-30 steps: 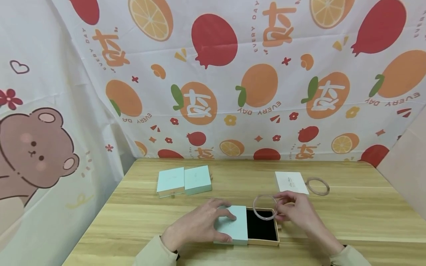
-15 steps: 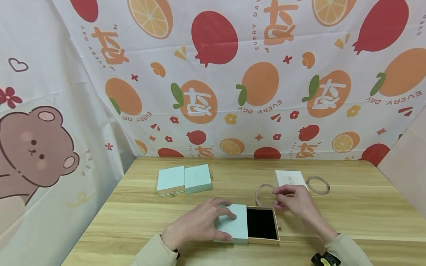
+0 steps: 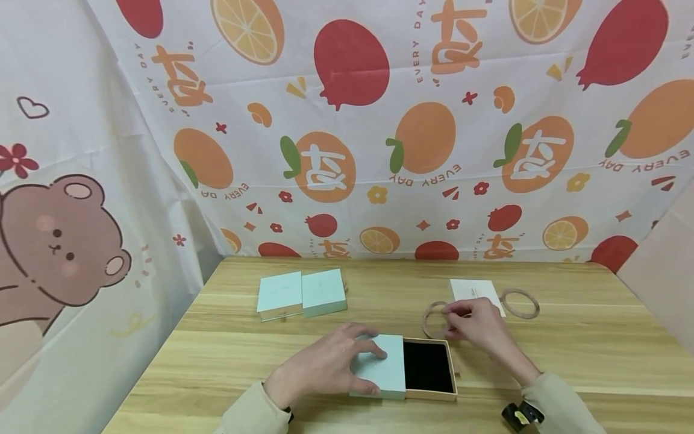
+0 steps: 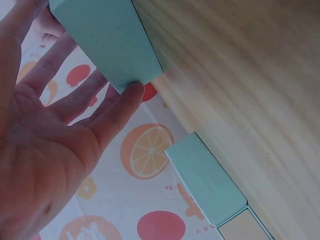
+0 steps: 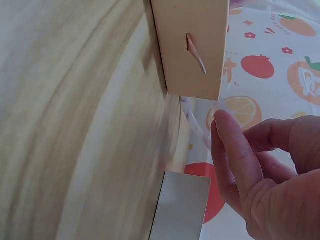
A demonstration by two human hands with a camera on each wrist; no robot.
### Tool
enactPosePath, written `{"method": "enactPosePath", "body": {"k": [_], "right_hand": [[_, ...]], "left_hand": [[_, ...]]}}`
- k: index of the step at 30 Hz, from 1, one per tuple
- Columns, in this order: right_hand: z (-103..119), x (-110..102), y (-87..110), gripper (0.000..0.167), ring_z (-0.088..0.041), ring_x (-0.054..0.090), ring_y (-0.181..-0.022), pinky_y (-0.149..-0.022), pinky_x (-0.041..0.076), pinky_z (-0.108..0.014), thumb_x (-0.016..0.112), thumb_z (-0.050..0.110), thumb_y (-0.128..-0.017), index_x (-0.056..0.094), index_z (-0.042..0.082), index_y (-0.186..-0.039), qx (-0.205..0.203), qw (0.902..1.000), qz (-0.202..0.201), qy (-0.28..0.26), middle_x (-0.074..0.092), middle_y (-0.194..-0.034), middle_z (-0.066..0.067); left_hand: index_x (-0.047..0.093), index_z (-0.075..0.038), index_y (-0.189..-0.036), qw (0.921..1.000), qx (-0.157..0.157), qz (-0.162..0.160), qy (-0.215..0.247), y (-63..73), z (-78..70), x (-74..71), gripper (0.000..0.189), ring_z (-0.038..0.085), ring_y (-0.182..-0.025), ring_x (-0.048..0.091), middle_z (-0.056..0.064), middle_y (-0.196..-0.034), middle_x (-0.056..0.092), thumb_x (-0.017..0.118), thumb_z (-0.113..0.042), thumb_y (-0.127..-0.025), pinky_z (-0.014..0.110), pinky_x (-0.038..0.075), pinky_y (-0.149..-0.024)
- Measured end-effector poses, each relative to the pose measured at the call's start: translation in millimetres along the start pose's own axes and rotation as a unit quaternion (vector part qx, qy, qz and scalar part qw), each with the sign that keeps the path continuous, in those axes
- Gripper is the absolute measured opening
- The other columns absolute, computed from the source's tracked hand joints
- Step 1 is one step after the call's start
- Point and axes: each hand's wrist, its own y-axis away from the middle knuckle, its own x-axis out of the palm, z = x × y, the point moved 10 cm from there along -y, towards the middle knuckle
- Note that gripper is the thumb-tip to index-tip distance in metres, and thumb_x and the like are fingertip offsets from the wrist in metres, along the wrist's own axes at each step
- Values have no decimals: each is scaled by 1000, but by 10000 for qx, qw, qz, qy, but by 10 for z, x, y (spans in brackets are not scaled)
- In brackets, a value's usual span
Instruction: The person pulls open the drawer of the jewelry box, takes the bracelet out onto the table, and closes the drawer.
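Observation:
My left hand (image 3: 328,361) grips the mint sleeve (image 3: 393,371) of a jewelry box, thumb along the near edge and fingers across the top and far side. The box's drawer (image 3: 431,367) is pulled out to the right and shows a black lining. In my right hand (image 3: 479,325), thumb and fingers pinch a clear bangle (image 3: 425,320) just behind the drawer. The right wrist view has this bangle (image 5: 194,122) past the drawer's end (image 5: 185,65), which carries a small ribbon pull.
Two mint boxes (image 3: 323,292) sit side by side at the back left. A white printed box (image 3: 462,290) lies behind my right hand, with a second bangle (image 3: 534,304) beside it. Fruit-print cloth (image 3: 374,199) hangs along the table's back edge.
My right hand has carried the bangle from over the drawer back to behind it, toward the white box. The left hand keeps its hold on the sleeve.

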Motion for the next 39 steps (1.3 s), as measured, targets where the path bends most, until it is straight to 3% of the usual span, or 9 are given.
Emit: {"method": "enactPosePath", "body": {"k": [5, 9, 15, 19, 21, 23, 29, 35, 39], "right_hand": [[38, 17, -31, 20, -11, 73, -70, -62, 57, -21, 64, 7, -95, 78, 0, -108, -144, 9995, 84, 274, 77, -87, -11], [161, 44, -39, 22, -10, 71, -76, -62, 53, -22, 66, 8, -91, 79, 4, -109, -787, 9895, 247, 1186, 77, -88, -4], [362, 145, -5, 27, -10, 66, -78, -65, 52, -23, 68, 1, -84, 78, 1, -108, -1986, 9510, 395, 2337, 75, -88, -4], [474, 218, 43, 21, -9, 66, -73, -63, 53, -20, 72, -3, -84, 77, -3, -104, -2816, 9188, 412, 2734, 72, -83, -5], [495, 235, 52, 19, -6, 63, -71, -61, 52, -18, 74, -3, -84, 78, -3, -102, -3046, 9086, 393, 2831, 71, -81, -4], [506, 247, 51, 15, -3, 60, -68, -59, 50, -17, 75, -2, -85, 78, -3, -100, -3194, 9007, 381, 2919, 70, -79, -3], [554, 330, 50, 2, -5, 57, -67, -58, 50, -18, 78, 2, -86, 79, 4, -87, -3706, 8610, 387, 3462, 64, -76, 0], [557, 389, 6, 11, -7, 52, -70, -59, 50, -22, 83, 5, -82, 77, 11, -75, -3587, 8459, 205, 3942, 54, -76, 5], [568, 435, -3, 22, -12, 52, -70, -60, 46, -27, 84, 7, -79, 70, 14, -64, -3635, 8214, -119, 4394, 57, -70, 5]], "left_hand": [[73, -33, -121, 10000, -3, -8, 10, -1, -2, -1, 44, 25, -137, 52, 0, -147, 57, 81, -53, -82, 44, 50, -109], [74, -33, -121, 10000, 31, -31, -18, -3, -9, -2, 44, 25, -137, 52, 0, -147, 57, 81, -53, -82, 44, 50, -109], [74, -33, -121, 10000, 34, -46, -34, -3, -14, -4, 44, 24, -137, 52, 0, -146, 57, 82, -52, -82, 44, 49, -110], [74, -33, -121, 10000, 23, -43, -29, -4, -9, -3, 44, 24, -138, 51, 0, -147, 57, 81, -52, -82, 44, 49, -109], [74, -33, -121, 10000, 18, -34, -20, -6, -3, 1, 44, 24, -138, 51, 0, -147, 57, 81, -53, -82, 44, 50, -109], [73, -33, -121, 10000, 28, -25, -15, -9, -1, 5, 44, 24, -137, 51, 0, -147, 57, 81, -53, -83, 44, 50, -109], [73, -33, -122, 10000, 29, -20, -12, -9, 6, 8, 45, 24, -138, 51, -1, -147, 57, 80, -55, -83, 45, 50, -109], [73, -33, -121, 10000, 32, -20, -19, 0, -4, 13, 45, 24, -138, 51, -1, -147, 56, 80, -55, -83, 45, 50, -109], [74, -33, -121, 10000, 28, -25, -30, 1, -11, 14, 44, 25, -137, 51, -1, -147, 57, 80, -54, -83, 44, 50, -109]]}}
